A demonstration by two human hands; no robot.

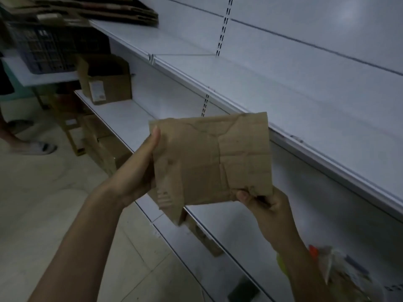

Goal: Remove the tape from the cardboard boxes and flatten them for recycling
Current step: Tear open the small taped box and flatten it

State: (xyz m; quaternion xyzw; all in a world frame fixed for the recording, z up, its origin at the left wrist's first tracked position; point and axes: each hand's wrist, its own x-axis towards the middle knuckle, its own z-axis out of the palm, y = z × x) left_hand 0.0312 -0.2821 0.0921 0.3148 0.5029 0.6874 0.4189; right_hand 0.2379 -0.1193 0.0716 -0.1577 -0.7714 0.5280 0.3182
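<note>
The flattened box is held in the air at centre view, in front of the shelf. It is creased and nearly flat, and a darker strip across its lower middle may be tape. The left hand is clamped on the 9 o'clock edge, thumb on the face. The grip of the right hand is pinched on the 5 o'clock corner. Any remaining tape should be peeled before the panel is pressed fully flat. The stack of flattened cardboard, at 11 o'clock on the same shelf, is judged the likely destination.
</note>
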